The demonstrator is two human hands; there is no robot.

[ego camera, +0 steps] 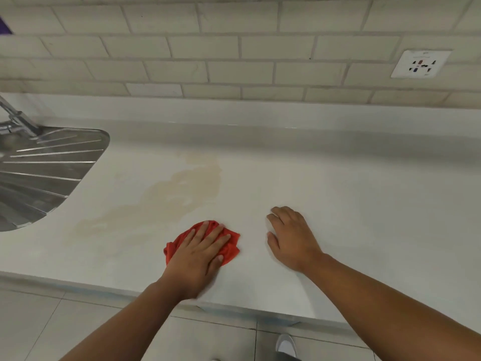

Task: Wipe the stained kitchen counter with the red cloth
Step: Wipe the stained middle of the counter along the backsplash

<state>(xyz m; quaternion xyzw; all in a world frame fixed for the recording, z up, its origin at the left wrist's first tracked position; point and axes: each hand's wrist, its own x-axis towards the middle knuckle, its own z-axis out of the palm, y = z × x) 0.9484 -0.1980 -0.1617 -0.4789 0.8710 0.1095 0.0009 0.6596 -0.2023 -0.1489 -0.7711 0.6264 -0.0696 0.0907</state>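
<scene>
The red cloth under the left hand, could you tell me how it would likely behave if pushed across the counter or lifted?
The red cloth looks bunched and creased under the left hand, so it is probably floppy and would droop when lifted. It seems thin, likely light. Pushed over the smooth counter, it should slide but may crumple further.

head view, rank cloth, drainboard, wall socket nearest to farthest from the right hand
From the right hand:
1. Cloth, just to its left, under the left hand.
2. Wall socket, up on the tiled wall, right.
3. Drainboard, far left.
</scene>
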